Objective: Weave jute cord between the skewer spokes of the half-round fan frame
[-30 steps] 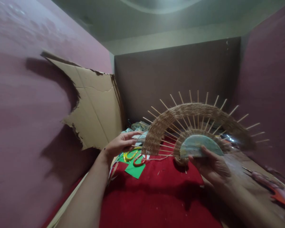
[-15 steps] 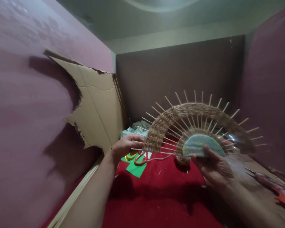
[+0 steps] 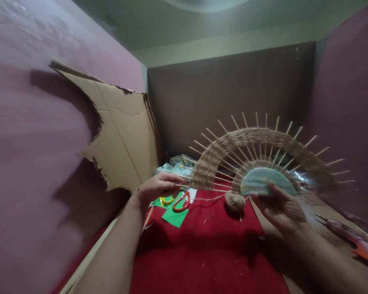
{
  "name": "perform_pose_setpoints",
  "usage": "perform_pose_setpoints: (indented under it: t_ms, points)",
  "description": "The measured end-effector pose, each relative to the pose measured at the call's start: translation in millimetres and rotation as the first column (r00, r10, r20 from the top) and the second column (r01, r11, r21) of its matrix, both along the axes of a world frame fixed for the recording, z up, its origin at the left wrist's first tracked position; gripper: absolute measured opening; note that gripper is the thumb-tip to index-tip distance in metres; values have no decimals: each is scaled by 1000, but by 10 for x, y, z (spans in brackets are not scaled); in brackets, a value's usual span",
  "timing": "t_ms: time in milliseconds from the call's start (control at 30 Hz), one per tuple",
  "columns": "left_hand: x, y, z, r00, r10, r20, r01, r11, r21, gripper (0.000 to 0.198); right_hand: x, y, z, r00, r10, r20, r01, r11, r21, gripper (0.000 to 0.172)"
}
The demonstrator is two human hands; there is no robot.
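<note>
A half-round woven fan [image 3: 242, 136] is held up in front of me, with thin sticks radiating past its brown twine band. At its base sits a pale blue-green half-disc [image 3: 260, 181]. My right hand [image 3: 283, 208] grips this base, thumb on the near face and fingers behind. On the fan's left end, my left hand [image 3: 159, 187] is closed at the tips of the lowest sticks; its fingertips are partly hidden. Below the fan lies a ball of twine [image 3: 234, 202], its strand running left toward the scissors with orange handles [image 3: 181, 203].
Green paper [image 3: 175, 217] and a yellow-handled tool [image 3: 166, 200] lie on the red cloth [image 3: 208, 253]. Torn cardboard [image 3: 119, 134] leans on the left wall. A pointed tool [image 3: 337, 228] lies at right. Long pale strips [image 3: 90, 257] run along the left edge.
The fan has shifted slightly right and up, and both hands have moved with it. More of the twine ball now shows beneath it.
</note>
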State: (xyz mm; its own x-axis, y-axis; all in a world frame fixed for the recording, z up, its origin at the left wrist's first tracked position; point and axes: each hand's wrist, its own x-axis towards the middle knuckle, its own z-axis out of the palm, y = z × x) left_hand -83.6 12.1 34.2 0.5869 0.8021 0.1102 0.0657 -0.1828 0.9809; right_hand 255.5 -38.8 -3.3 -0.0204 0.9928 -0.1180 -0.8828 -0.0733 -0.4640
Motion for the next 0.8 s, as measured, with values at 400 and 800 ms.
perform_pose_setpoints:
  t_ms: [400,800]
  points:
    - [46,-101,141,963,197,-186,-175,976,130,34,-11,-41,74,994,-97,55,96,995,14,21]
    - [333,-76,1,984,174,-29,-175,984,-20,35,-89,-86,156,985,-173,5,173,985,-14,23]
